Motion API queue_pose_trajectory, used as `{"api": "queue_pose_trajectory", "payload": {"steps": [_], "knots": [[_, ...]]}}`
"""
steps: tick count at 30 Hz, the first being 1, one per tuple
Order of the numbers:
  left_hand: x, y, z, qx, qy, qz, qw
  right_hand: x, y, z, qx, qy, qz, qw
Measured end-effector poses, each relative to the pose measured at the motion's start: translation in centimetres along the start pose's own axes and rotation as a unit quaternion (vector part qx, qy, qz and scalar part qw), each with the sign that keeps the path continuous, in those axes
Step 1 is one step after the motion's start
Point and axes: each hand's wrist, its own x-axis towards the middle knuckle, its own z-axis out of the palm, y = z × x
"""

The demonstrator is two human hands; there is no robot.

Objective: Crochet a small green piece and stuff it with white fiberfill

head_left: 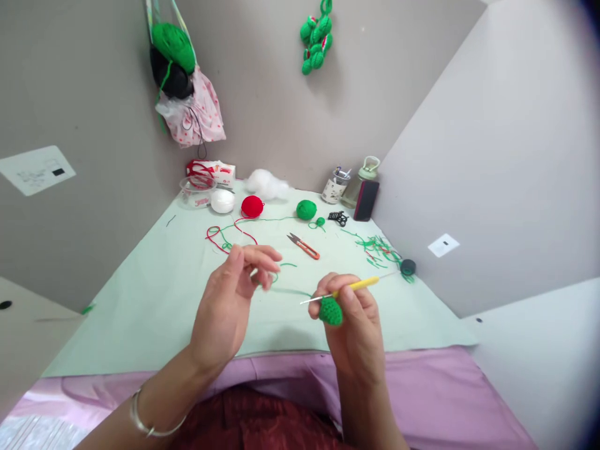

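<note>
My right hand (352, 325) is closed around a yellow-handled crochet hook (349, 289) and a small green crocheted piece (330, 310) pinched under the thumb. The hook's metal tip points left. A green yarn strand (285, 289) runs from the piece to my left hand (234, 297), whose fingers are curled and pinching that strand, raised above the pale green table mat (154, 294). A bracelet sits on my left wrist.
On the mat lie orange-handled snips (304, 246), a red yarn ball (252, 206), a white ball (222, 200), a green ball (306, 209), white stuffing (267, 184), yarn scraps (377, 245), a jar (334, 186), a bottle (363, 178) and a dark phone (366, 200). Yarn bags (180, 81) hang on the wall.
</note>
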Motion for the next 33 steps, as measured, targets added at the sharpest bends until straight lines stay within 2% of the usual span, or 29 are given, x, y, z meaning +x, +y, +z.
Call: {"api": "queue_pose_trajectory", "payload": {"steps": [2,6,9,12,13,15,18,20,23,26,27,29,31,33], "knots": [[-0.7,-0.1,-0.6,0.034,-0.003,-0.035,0.999,0.1,-0.1,-0.1,-0.006,0.018,-0.003,1.0],[-0.5,-0.2,-1.8,0.142,-0.059,-0.073,0.985,0.3,0.0,-0.2,-0.016,0.038,0.003,0.999],[0.3,-0.3,-3.5,0.316,-0.103,-0.055,0.941,0.3,0.1,-0.1,-0.025,0.045,0.009,0.999],[0.5,0.0,-4.9,0.384,-0.172,-0.119,0.899,0.5,0.3,-0.2,-0.035,0.049,0.02,0.998],[0.3,0.2,-5.1,0.376,-0.181,-0.141,0.898,0.6,0.4,-0.3,-0.039,0.05,0.023,0.998],[-0.1,0.6,-4.9,0.323,-0.173,-0.157,0.917,0.6,0.6,-0.3,-0.045,0.052,0.024,0.997],[-0.6,0.9,-3.5,0.161,-0.172,-0.158,0.959,0.3,0.9,0.0,-0.046,0.05,0.022,0.997],[-0.8,0.6,-2.1,0.063,-0.172,-0.159,0.97,-0.1,1.2,0.5,-0.041,0.035,0.019,0.998],[-0.8,-0.6,-0.5,-0.043,-0.123,-0.132,0.983,-0.7,1.6,1.1,-0.039,-0.007,0.017,0.999],[-0.8,-1.7,-0.2,-0.095,-0.045,-0.061,0.993,-1.0,1.8,1.1,-0.071,-0.017,-0.019,0.997],[-0.8,-1.9,-0.3,-0.063,-0.037,-0.03,0.997,-1.0,1.8,1.0,-0.085,-0.012,-0.038,0.996],[-1.1,-2.4,-0.9,0.073,-0.063,0.043,0.994,-0.9,1.8,0.5,-0.108,0.004,-0.066,0.992],[-1.4,-2.7,-1.5,0.211,-0.103,0.105,0.966,-0.7,1.7,0.1,-0.12,0.017,-0.078,0.99],[-1.8,-2.8,-1.7,0.251,-0.136,0.097,0.953,-0.6,1.7,-0.3,-0.131,0.026,-0.093,0.987]]}}
